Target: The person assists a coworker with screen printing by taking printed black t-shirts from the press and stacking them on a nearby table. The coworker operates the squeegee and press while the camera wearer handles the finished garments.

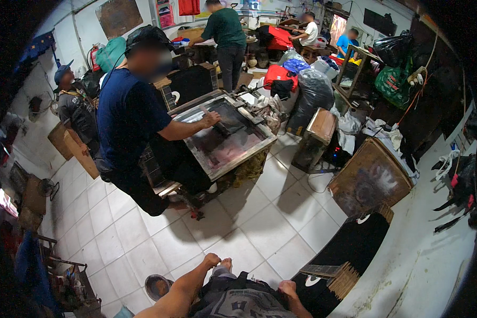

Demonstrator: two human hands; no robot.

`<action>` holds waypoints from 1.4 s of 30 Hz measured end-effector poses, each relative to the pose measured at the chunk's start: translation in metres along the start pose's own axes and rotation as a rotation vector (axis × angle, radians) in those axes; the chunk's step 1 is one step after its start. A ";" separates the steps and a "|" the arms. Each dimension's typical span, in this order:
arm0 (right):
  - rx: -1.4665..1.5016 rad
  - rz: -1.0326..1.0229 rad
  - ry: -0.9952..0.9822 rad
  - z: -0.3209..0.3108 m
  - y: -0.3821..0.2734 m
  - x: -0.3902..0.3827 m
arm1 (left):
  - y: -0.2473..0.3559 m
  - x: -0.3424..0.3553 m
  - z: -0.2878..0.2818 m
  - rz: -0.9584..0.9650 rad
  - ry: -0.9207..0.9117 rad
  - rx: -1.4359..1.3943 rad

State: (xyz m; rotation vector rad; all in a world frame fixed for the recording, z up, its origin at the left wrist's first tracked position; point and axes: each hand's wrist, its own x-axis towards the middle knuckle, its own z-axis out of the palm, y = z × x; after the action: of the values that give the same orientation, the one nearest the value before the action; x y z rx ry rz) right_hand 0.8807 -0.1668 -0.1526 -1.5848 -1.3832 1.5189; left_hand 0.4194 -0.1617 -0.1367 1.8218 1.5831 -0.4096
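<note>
My left hand (213,259) hangs with fingers curled narrow, holding nothing. My right hand (287,288) rests loosely closed just beside the black garment stack (350,249).

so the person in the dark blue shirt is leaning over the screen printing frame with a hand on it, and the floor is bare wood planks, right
Not quite. The head view shows the floor is pale square tiles, not wood planks. The rest holds: the person in the dark blue shirt leans over the screen printing frame with a hand on it.

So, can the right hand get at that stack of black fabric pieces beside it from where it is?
Probably yes. The right hand rests right at the near edge of the black fabric stack, with nothing between them. The wooden comb-like piece lies on top, further along.
</note>
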 end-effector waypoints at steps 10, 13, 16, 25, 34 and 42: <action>-0.290 0.466 -0.024 -0.014 0.036 0.031 | 0.008 -0.041 0.032 -0.498 -0.118 -0.730; -0.380 0.362 -0.096 -0.013 0.029 0.030 | 0.005 -0.050 0.048 -0.630 -0.198 -0.934; -0.185 0.488 0.012 -0.013 0.013 0.022 | 0.001 -0.056 0.061 -0.623 -0.150 -0.914; -0.474 0.003 -0.230 -0.008 0.028 0.040 | 0.012 -0.049 0.044 -0.284 -0.109 -0.234; -0.794 0.054 -0.209 -0.011 0.032 0.034 | 0.007 -0.035 0.032 -0.086 -0.026 -0.125; -0.617 0.209 -0.198 -0.008 0.037 0.030 | -0.009 -0.040 0.056 -0.015 0.082 -0.157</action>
State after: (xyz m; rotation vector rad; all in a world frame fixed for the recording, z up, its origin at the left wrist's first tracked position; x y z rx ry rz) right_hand 0.8948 -0.1498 -0.1959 -2.0326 -1.9874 1.4768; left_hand 0.4133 -0.2287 -0.1543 1.7272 1.6366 -0.2134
